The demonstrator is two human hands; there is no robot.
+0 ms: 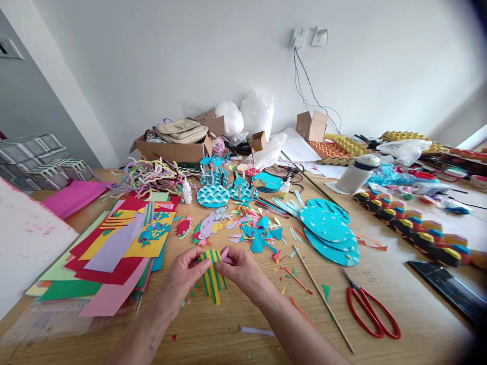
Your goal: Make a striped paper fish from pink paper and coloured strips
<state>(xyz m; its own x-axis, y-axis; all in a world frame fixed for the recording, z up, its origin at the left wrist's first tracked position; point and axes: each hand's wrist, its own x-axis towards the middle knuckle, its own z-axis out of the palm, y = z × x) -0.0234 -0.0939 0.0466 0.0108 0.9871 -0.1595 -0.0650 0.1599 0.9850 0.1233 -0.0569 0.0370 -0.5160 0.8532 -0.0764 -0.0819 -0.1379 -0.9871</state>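
Near the front of the table, a green-and-yellow striped paper piece point(211, 278) is held up between both hands, its strips hanging downward. My left hand point(183, 271) pinches its left edge between thumb and fingers. My right hand point(240, 269) grips the right side, and a bit of pink paper point(227, 253) shows at its fingertips; whether this is joined to the striped piece I cannot tell. Just beyond the hands lie a purple paper fish point(205, 228), a red paper fish point(184, 226) and blue paper scraps point(262, 238).
Coloured paper sheets point(114, 299) are stacked at left. Red-handled scissors point(371, 309), a thin wooden stick point(323, 299) and a phone point(443, 289) lie at right. Blue paper discs point(327, 223), glue bottles point(187, 192), and a white cup point(357, 175) stand or lie farther back.
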